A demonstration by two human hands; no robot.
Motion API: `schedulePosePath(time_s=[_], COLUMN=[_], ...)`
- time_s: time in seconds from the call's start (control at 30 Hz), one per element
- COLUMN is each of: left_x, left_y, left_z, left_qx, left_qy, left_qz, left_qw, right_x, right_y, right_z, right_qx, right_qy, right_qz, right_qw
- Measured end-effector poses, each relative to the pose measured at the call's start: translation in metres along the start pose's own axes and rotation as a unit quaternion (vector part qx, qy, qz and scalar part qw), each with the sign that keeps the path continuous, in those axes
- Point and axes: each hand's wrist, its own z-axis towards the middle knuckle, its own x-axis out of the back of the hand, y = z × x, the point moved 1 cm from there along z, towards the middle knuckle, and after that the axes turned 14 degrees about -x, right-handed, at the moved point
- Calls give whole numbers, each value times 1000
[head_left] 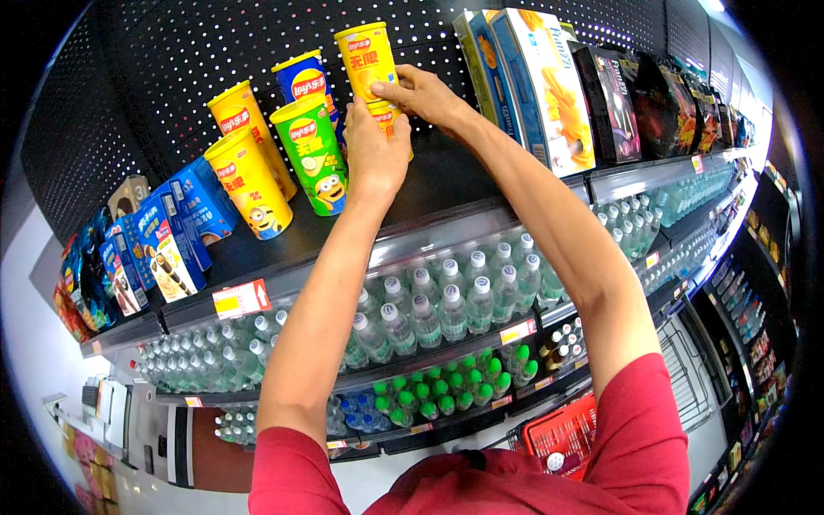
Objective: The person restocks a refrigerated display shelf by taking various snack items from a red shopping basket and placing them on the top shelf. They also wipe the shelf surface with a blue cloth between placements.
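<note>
A yellow Lay's chip canister [365, 56] stands slightly tilted on top of another yellow Lay's canister [384, 120] at the back of the upper shelf. My right hand [426, 98] grips the upper one near its base, thumb across the front. Around the lower canister is my left hand [376, 149], its fingertips reaching the seam between the two; it hides most of that canister. Just left stands a green canister [312, 158] with a blue canister [304, 80] behind it. Further left are a yellow canister [248, 183] and an orange-yellow canister [251, 119].
Biscuit boxes [547, 90] stand right of my hands, blue snack boxes [164, 238] at the left. A perforated black panel [193, 51] backs the shelf. Below are rows of bottled water [454, 309] and green-capped bottles [444, 389]. A red shopping basket [560, 428] is low on the right.
</note>
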Motion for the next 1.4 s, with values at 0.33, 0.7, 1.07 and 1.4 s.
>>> schedulePosePath(time_s=[0.33, 0.7, 1.07, 1.4], left_x=[12, -6, -118, -207], left_y=[40, 146, 130, 143], left_z=[-15, -217, -466, -564], left_qx=[-63, -378, -157, -209], left_qy=[7, -115, -619, -665], left_qz=[24, -109, -318, -323], left_qw=[998, 912, 701, 641], right_x=[21, 9, -66, -104], right_y=[-2, 1, 202, 246], right_z=[-23, -340, -698, -830], right_qx=[50, 97, -553, -651], right_qy=[135, 313, 433, 515], right_qz=[-84, -134, -3, 44], right_qw=[986, 935, 712, 557])
